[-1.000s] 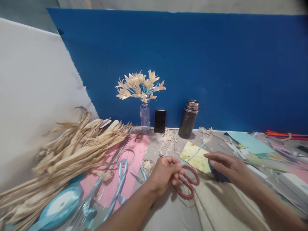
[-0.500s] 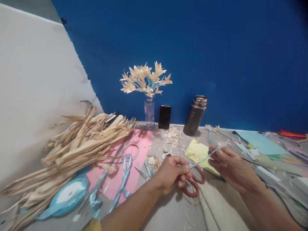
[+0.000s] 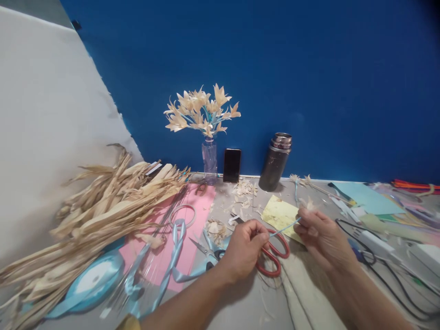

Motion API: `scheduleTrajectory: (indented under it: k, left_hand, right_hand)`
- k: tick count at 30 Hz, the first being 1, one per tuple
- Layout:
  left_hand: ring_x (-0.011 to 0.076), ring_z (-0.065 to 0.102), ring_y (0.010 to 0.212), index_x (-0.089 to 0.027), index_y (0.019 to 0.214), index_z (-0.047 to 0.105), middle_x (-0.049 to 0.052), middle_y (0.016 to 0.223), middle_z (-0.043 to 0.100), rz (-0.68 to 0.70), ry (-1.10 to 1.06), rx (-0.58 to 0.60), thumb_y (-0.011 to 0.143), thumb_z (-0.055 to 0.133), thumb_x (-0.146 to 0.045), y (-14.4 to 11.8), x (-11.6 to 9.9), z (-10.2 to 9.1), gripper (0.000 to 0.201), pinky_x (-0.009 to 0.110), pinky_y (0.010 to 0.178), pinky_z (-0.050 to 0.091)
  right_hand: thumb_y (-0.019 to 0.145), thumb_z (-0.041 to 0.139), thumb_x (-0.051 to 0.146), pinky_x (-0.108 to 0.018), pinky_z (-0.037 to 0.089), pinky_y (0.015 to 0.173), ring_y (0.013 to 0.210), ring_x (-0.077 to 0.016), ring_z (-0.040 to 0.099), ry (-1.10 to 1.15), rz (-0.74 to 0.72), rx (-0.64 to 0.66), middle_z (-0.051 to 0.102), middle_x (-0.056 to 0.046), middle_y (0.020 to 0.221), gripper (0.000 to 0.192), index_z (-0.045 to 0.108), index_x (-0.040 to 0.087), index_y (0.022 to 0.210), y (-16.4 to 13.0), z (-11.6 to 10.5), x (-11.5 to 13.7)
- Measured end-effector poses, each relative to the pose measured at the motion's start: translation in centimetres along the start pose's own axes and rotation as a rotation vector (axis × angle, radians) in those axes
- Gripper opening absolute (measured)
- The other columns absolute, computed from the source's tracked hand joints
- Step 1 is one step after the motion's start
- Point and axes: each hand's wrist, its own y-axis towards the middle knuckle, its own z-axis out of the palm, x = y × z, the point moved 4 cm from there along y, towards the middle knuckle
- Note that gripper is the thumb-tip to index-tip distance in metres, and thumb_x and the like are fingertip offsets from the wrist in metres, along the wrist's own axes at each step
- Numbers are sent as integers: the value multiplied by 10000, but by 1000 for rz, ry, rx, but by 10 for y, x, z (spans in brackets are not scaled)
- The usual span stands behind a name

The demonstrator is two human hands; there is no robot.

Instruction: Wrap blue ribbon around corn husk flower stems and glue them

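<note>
A thin stem wrapped in light blue ribbon (image 3: 283, 227) stretches between my two hands. My left hand (image 3: 248, 243) pinches its lower end. Near its top, my right hand (image 3: 318, 233) grips it just under a small pale corn-husk flower (image 3: 307, 204). The flower is blurred and partly behind the fingers. Red-handled scissors (image 3: 282, 247) lie on the table beneath the stem, their blades hidden by my left hand. A crumpled yellow paper (image 3: 277, 213) lies beyond the scissors. Left of my left wrist is a second pair of scissors (image 3: 206, 250) with dark handles.
Dried corn husks (image 3: 99, 220) and a blue ribbon roll (image 3: 92, 279) cover the left side. At the back stand a vase (image 3: 209, 162) of husk flowers, a phone (image 3: 232, 166) and a dark flask (image 3: 275, 165). A white power strip (image 3: 374, 245) with black cables lies right.
My right hand has slid up against the flower head, covering more of the stem's top. My left hand keeps its pinch. The whole view has shifted slightly.
</note>
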Motion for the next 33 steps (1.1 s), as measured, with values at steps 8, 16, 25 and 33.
scheduleTrajectory:
  k: [8, 16, 25, 33]
  left_hand:
    - [141, 471, 597, -208, 674, 563, 8, 638, 533, 157, 234, -91, 842, 538, -188, -6, -5, -2, 171, 235, 563, 355]
    - [132, 478, 593, -207, 688, 536, -10, 629, 536, 137, 394, -175, 861, 508, -215, -3, -3, -8, 175, 241, 577, 361]
    - [28, 260, 353, -198, 646, 483, -92, 471, 405, -229, -206, 96, 707, 721, -470, 8, 18, -9, 366, 196, 380, 164]
    - [10, 241, 375, -182, 674, 511, -57, 572, 501, -392, -247, 259, 659, 763, -393, 1, 17, -1, 329, 187, 374, 137]
  right_hand:
    - [574, 914, 291, -157, 382, 425, 518, -59, 351, 34, 31, -45, 424, 79, 591, 391, 537, 189, 579, -1, 2, -7]
    - [601, 913, 305, -151, 370, 430, 533, -63, 377, 98, 109, -40, 423, 81, 620, 370, 562, 191, 626, -1, -1, -19]
    - [660, 880, 401, -190, 430, 506, 617, -91, 455, -20, 136, 145, 580, 6, 781, 352, 766, 204, 929, -3, 1, -16]
    - [646, 894, 428, -207, 372, 476, 541, -85, 385, -86, 182, 139, 474, 43, 609, 397, 777, 165, 919, -3, -5, -20]
